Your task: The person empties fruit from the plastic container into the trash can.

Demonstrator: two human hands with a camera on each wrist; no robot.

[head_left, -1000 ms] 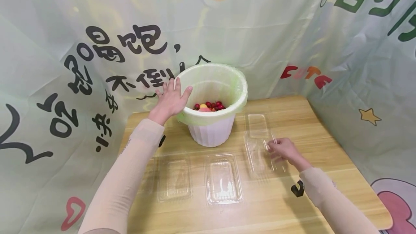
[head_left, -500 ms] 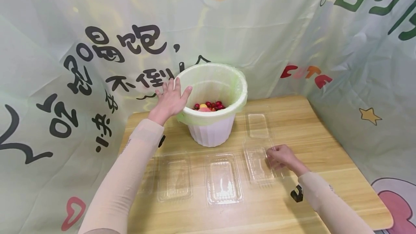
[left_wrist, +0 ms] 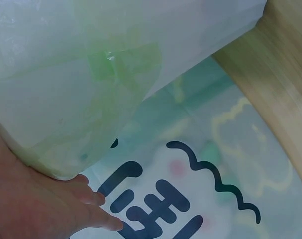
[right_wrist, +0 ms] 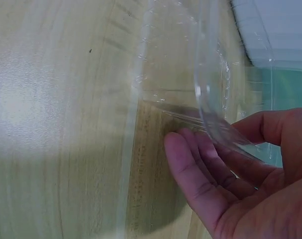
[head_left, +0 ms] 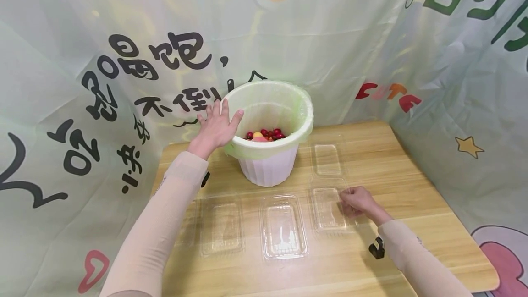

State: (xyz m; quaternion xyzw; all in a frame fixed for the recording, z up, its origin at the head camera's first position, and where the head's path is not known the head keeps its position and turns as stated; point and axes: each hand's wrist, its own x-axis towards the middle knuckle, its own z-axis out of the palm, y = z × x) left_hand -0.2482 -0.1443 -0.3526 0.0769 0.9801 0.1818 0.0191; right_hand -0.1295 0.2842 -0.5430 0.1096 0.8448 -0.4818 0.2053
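My left hand lies with spread fingers against the left rim of a white bucket lined with a pale green plastic bag. In the left wrist view this hand touches the bag's folded-over edge. Red cherries, a yellow fruit and a pinkish one sit low inside the bucket. On the right, my right hand pinches the right edge of a clear plastic clamshell box, which lies low over the table with its lid part folded out behind. Fingers curl around the clear rim in the right wrist view.
Another clear box stands in front of the bucket, with a third clear box to its left. More clear plastic shows beside my left sleeve. A printed cloth surrounds the back and sides of the wooden table.
My right hand has brought the clear box slightly down and toward me, and it now lies flatter. My left hand has stayed at the bucket's rim.
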